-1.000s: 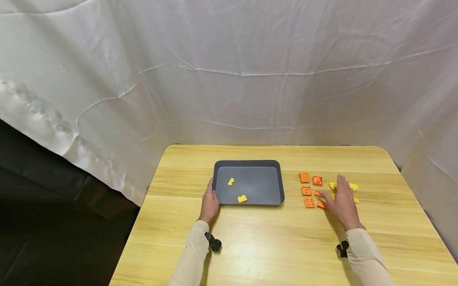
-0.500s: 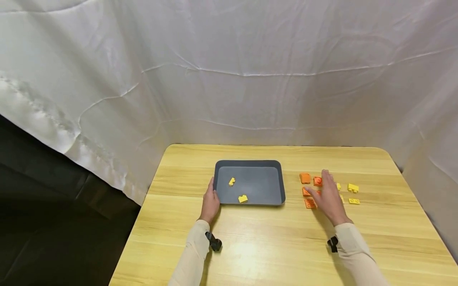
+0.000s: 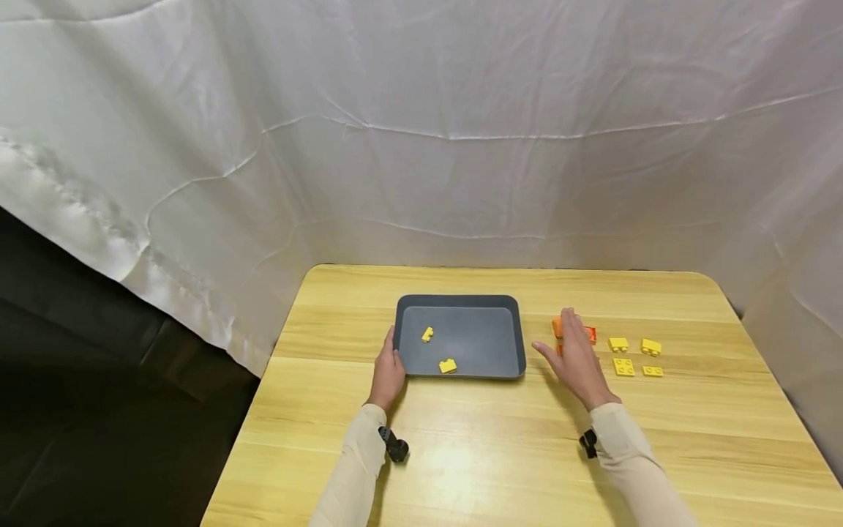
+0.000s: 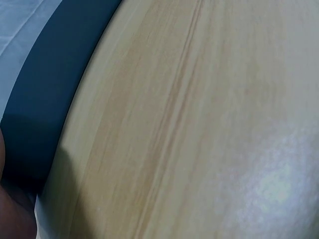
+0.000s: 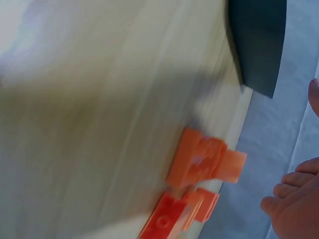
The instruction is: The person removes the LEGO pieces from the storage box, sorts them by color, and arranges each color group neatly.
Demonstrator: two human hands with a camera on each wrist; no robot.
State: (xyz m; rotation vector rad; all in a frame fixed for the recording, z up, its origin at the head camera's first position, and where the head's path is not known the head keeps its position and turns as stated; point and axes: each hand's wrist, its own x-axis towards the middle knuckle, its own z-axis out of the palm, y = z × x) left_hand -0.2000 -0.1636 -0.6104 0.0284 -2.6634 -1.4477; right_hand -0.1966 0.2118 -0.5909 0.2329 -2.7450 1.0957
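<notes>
A dark grey tray (image 3: 461,301) rests on the table. Inside it lie two yellow toy bricks, one toward the left (image 3: 428,334) and one by the front wall (image 3: 448,366). My left hand (image 3: 386,377) holds the tray at its front left corner; the left wrist view shows only a sliver of that hand beside the tray wall (image 4: 45,89). Fingers straight and thumb spread, my right hand (image 3: 579,366) hovers over several orange toy bricks (image 3: 590,334), hiding most of them. The right wrist view shows orange bricks (image 5: 199,159) beneath the empty hand (image 5: 299,199).
Right of my right hand, several yellow bricks (image 3: 623,367) sit in a loose group on the wooden table (image 3: 487,454). White curtains (image 3: 421,183) hang behind the table and on both sides. Black fabric (image 3: 99,380) is at the left.
My right hand has moved left from above the yellow bricks to above the orange ones, uncovering the yellow group. The left hand and the tray have stayed put.
</notes>
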